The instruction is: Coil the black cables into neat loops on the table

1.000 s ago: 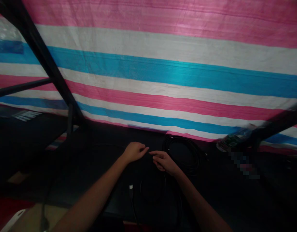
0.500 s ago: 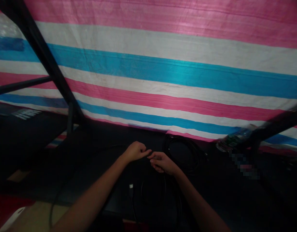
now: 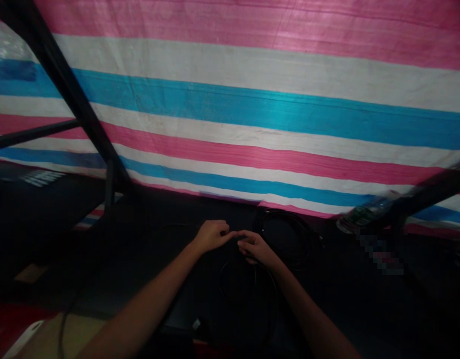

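Observation:
My left hand [image 3: 212, 235] and my right hand [image 3: 255, 247] meet fingertip to fingertip over a dark surface. Both are closed in a pinch on a thin black cable [image 3: 237, 271] that loops down between my forearms. A small pale connector [image 3: 196, 324] on the cable hangs low near my left forearm. A larger coil of black cable [image 3: 289, 239] lies just beyond my right hand.
A pink, white and blue striped tarp [image 3: 252, 99] fills the background. Black metal bars [image 3: 65, 89] cross on the left, another [image 3: 431, 192] on the right. A plastic bottle [image 3: 360, 215] lies at right. A tan surface [image 3: 80, 331] shows at lower left.
My hands have drawn slightly closer and kept their pinch on the cable. The cable loop has shifted and the pale connector has dropped lower.

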`<state>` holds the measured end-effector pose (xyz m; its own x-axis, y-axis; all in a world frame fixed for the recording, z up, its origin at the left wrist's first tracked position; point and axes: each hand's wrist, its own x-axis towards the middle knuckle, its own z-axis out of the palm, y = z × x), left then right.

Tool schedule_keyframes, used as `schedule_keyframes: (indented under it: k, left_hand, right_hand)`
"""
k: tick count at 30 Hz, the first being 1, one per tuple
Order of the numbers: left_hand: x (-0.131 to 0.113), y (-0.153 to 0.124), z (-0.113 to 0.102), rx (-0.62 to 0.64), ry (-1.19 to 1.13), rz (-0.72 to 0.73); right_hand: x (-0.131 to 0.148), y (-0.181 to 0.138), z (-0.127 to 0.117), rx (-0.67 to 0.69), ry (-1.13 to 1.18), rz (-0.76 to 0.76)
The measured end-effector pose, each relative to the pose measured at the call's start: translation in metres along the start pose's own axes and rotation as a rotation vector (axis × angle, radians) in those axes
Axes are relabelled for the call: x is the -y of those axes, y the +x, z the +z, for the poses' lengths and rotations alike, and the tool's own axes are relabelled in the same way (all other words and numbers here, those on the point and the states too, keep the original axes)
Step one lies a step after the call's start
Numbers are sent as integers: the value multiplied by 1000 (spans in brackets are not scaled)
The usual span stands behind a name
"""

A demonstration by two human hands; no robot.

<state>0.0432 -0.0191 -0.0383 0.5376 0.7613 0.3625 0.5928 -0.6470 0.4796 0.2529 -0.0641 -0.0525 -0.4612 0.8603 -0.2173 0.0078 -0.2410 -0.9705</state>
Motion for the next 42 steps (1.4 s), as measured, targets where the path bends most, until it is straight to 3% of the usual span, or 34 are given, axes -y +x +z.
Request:
schedule_keyframes:
  k: [4,13,19,23,28,32,38,42]
  left_hand:
    - [-14,1,11,56,-23,79]
    - [0,4,-1,118,-130,3]
    - [28,1,-26,-13,-238,-214]
    - [44,0,-37,-30,-226,-264]
    - [54,0,-38,-144,-216,-313]
    - [39,1,-24,-104,-116,-241]
    - [-8,-1,7,81,-51,57]
    - [-17,1,12,117,-55,72]
  right_hand:
    - [-1,1,1,-3,14,-29]
    - [2,2,9,164,114,-8]
    - [7,-7,3,217,100,101]
    - [9,-9,0,227,86,155]
    - [9,-14,-1,292,48,179]
    - [9,-13,0,254,82,163]
    - [6,-7,4,185,127,141]
    - [4,-6,4,193,101,119]
